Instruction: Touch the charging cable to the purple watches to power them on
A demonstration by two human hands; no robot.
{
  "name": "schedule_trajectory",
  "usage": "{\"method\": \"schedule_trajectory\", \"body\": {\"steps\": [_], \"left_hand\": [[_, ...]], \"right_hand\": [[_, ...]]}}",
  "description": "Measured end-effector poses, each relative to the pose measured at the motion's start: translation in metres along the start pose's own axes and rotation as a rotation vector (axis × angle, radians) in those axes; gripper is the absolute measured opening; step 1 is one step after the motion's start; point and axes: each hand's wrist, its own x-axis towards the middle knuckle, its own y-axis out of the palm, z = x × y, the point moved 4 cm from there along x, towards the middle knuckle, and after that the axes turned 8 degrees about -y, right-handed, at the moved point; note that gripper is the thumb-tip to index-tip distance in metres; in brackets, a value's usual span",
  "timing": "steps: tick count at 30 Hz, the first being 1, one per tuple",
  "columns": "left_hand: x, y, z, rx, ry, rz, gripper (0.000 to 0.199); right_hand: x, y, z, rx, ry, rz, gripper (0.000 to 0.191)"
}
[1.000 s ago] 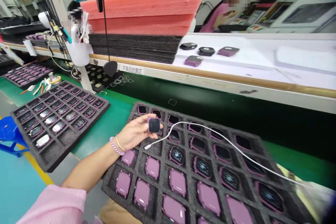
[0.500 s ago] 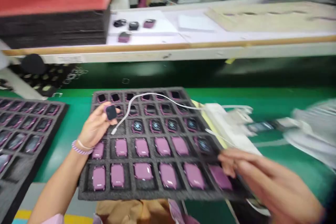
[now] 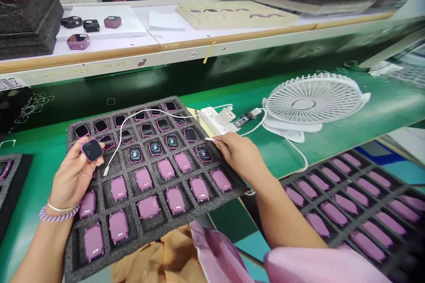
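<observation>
My left hand (image 3: 75, 170) is closed on a purple smartwatch case (image 3: 92, 150) without a strap, its dark screen facing up, over the left side of a grey foam tray (image 3: 156, 236). Beside it, the plug of a white cable (image 3: 120, 135) lies over a tray compartment, attached to nothing. My right hand (image 3: 237, 152) pinches the end of a second white cable (image 3: 210, 139) at the tray's right edge. Several watch cases in the tray lie back up, like this purple one (image 3: 175, 199). Others show dark screens, and several have lit screens, including one watch (image 3: 203, 153) near my right hand.
A white power strip (image 3: 212, 119) with a small display adapter (image 3: 244, 119) stands right of the tray. Farther right lies a white fan (image 3: 308, 101). Another foam tray of purple cases (image 3: 345, 203) is at lower right. A shelf (image 3: 186, 37) crosses behind; two people are beyond it.
My view has swung right, bringing the fan and right-hand tray into sight. My right hand now grips the second cable's end. The left hand still holds the watch.
</observation>
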Motion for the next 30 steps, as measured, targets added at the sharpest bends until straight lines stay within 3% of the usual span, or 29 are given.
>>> {"method": "schedule_trajectory", "body": {"steps": [2,5,8,12,17,24,30], "left_hand": [[0.001,0.001,0.000,0.008,-0.003,0.009,0.040],[0.001,0.002,0.000,0.012,0.002,0.022,0.040],[0.001,0.002,0.000,0.008,-0.001,0.033,0.039],[0.000,0.002,0.001,-0.003,-0.012,0.047,0.038],[0.000,0.002,0.000,-0.013,-0.022,0.049,0.039],[0.000,0.000,0.000,-0.002,-0.010,0.041,0.040],[0.001,0.000,0.000,0.005,-0.013,0.040,0.041]], "right_hand": [[0.001,-0.009,0.021,0.076,-0.100,-0.043,0.028],[0.001,-0.011,0.052,0.247,-0.340,0.004,0.027],[-0.002,0.000,0.064,0.167,-0.450,0.089,0.030],[-0.004,0.005,0.069,0.038,-0.466,0.163,0.031],[0.004,-0.009,0.073,0.183,-0.389,0.127,0.029],[0.014,0.021,0.052,0.009,-0.316,0.278,0.026],[0.015,0.022,0.054,-0.043,-0.320,0.278,0.026]]}}
